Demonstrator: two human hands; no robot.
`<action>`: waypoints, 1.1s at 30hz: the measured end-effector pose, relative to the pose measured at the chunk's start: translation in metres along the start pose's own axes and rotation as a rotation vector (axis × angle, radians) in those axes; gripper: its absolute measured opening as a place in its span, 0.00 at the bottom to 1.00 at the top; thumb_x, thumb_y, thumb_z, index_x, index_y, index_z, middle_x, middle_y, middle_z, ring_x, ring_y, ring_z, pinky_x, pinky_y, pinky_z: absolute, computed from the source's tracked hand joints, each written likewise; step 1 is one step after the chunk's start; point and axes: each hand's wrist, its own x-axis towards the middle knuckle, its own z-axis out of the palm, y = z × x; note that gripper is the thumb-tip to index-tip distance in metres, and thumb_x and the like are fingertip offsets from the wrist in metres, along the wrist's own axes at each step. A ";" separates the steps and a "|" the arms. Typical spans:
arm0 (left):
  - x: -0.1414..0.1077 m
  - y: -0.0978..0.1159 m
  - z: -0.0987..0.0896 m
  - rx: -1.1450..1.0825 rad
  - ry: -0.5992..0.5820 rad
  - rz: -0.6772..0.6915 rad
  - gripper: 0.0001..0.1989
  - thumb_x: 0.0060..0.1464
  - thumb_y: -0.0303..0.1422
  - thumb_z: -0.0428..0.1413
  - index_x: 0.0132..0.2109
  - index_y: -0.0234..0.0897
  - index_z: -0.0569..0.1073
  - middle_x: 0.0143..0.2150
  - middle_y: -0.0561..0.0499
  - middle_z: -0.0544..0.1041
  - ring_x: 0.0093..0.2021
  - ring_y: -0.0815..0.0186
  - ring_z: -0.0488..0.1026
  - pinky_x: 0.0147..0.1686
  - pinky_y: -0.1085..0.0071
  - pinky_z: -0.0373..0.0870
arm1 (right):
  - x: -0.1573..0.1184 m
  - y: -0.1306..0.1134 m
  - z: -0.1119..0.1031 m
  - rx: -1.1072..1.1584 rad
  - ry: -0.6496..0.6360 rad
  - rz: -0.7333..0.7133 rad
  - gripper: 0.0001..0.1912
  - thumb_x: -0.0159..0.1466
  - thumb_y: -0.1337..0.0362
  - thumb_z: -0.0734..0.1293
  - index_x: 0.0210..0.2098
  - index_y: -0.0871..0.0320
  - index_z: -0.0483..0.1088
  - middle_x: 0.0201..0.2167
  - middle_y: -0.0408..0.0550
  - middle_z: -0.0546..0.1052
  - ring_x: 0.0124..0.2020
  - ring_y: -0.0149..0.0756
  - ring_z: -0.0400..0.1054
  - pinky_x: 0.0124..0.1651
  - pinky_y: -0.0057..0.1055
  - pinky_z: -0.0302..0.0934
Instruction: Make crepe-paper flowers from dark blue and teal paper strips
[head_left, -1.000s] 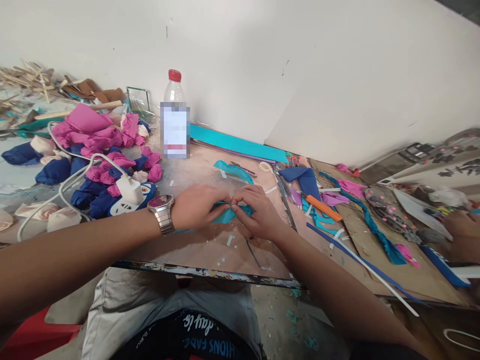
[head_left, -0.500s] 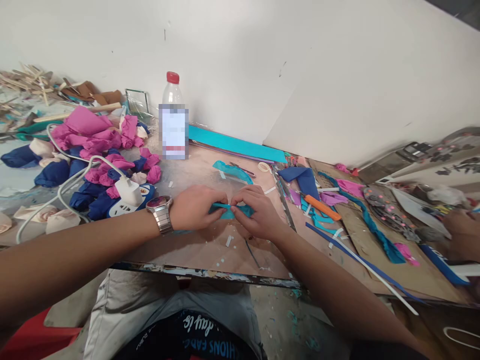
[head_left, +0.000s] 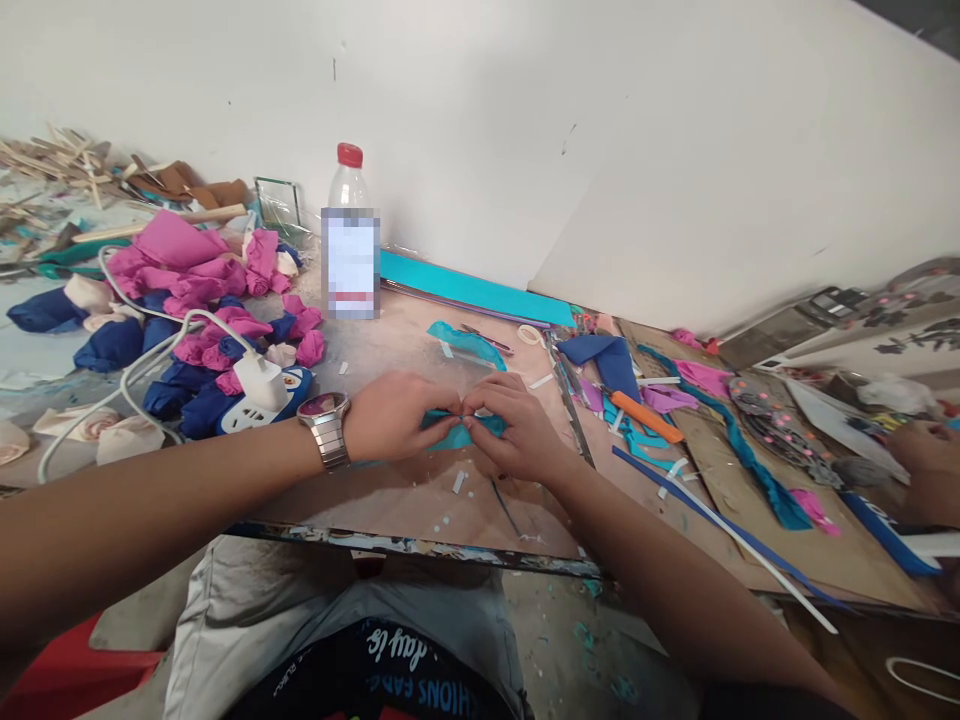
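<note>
Near the front of the table, a teal strip (head_left: 454,433) is pinched between my two hands. My left hand (head_left: 397,415), with a metal watch on its wrist, grips its left part with thumb and fingers. On the right part, my right hand (head_left: 517,425) is closed, its fingertips touching those of my left hand. Just beyond them lies a curved sheer teal piece (head_left: 469,345), beside a thin pointed tool (head_left: 489,340) and a roll of tape (head_left: 529,335).
Pink fabric bundles (head_left: 180,245), a power strip (head_left: 259,405) and a red-capped bottle (head_left: 350,240) stand left. To the right lie an orange tool (head_left: 646,417), a white stick (head_left: 750,550) and blue strips. Another person's hand (head_left: 926,450) shows far right.
The fingertips of my hands have come together over the teal strip, covering more of its upper edge. The view has shifted slightly.
</note>
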 end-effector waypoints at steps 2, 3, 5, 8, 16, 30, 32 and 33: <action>0.000 0.000 0.001 0.022 -0.001 0.007 0.13 0.66 0.38 0.51 0.45 0.41 0.81 0.37 0.50 0.84 0.35 0.62 0.77 0.34 0.69 0.62 | 0.000 -0.001 0.000 0.016 0.007 0.009 0.04 0.67 0.66 0.65 0.36 0.53 0.72 0.33 0.46 0.79 0.43 0.43 0.71 0.50 0.43 0.60; 0.000 0.000 0.002 0.037 -0.002 0.002 0.14 0.66 0.38 0.51 0.45 0.41 0.81 0.37 0.50 0.84 0.35 0.62 0.77 0.34 0.69 0.62 | 0.000 -0.001 0.000 0.019 0.011 0.015 0.04 0.67 0.66 0.66 0.36 0.53 0.72 0.33 0.46 0.79 0.43 0.43 0.71 0.50 0.43 0.60; 0.000 -0.001 0.002 0.066 -0.007 -0.015 0.14 0.67 0.39 0.51 0.45 0.42 0.81 0.36 0.50 0.83 0.34 0.62 0.77 0.32 0.69 0.60 | -0.001 -0.001 -0.001 0.016 0.013 0.027 0.03 0.66 0.66 0.66 0.36 0.53 0.73 0.33 0.46 0.80 0.43 0.43 0.71 0.51 0.43 0.60; 0.000 -0.003 0.002 0.089 -0.023 -0.038 0.15 0.68 0.40 0.51 0.44 0.41 0.81 0.34 0.49 0.83 0.34 0.61 0.77 0.31 0.69 0.59 | -0.001 0.000 -0.001 0.005 0.009 0.028 0.02 0.66 0.65 0.67 0.37 0.53 0.73 0.34 0.46 0.81 0.42 0.43 0.71 0.51 0.43 0.60; 0.001 -0.001 -0.001 -0.099 -0.024 -0.089 0.15 0.67 0.39 0.52 0.45 0.42 0.82 0.38 0.51 0.85 0.36 0.63 0.78 0.36 0.69 0.64 | 0.000 0.003 0.000 -0.019 -0.016 0.021 0.04 0.68 0.65 0.66 0.36 0.54 0.71 0.34 0.46 0.80 0.42 0.42 0.71 0.51 0.43 0.58; 0.004 -0.002 -0.004 -0.168 -0.032 -0.139 0.14 0.64 0.39 0.55 0.41 0.38 0.83 0.32 0.52 0.82 0.30 0.66 0.73 0.32 0.70 0.58 | 0.003 0.001 -0.006 -0.073 0.032 0.022 0.06 0.70 0.62 0.67 0.36 0.54 0.74 0.32 0.45 0.81 0.37 0.40 0.72 0.52 0.45 0.58; 0.004 -0.002 -0.004 -0.166 -0.033 -0.138 0.14 0.64 0.39 0.54 0.40 0.37 0.83 0.31 0.52 0.81 0.29 0.67 0.72 0.31 0.70 0.58 | 0.003 0.002 -0.006 -0.062 0.030 0.019 0.05 0.69 0.61 0.68 0.37 0.54 0.74 0.33 0.46 0.81 0.38 0.41 0.72 0.52 0.44 0.58; 0.004 -0.003 -0.004 -0.172 -0.035 -0.137 0.14 0.64 0.39 0.54 0.40 0.37 0.83 0.31 0.52 0.81 0.29 0.67 0.71 0.31 0.70 0.57 | 0.002 0.002 -0.006 -0.054 0.031 0.012 0.04 0.68 0.60 0.69 0.38 0.54 0.75 0.33 0.46 0.81 0.38 0.41 0.73 0.51 0.44 0.58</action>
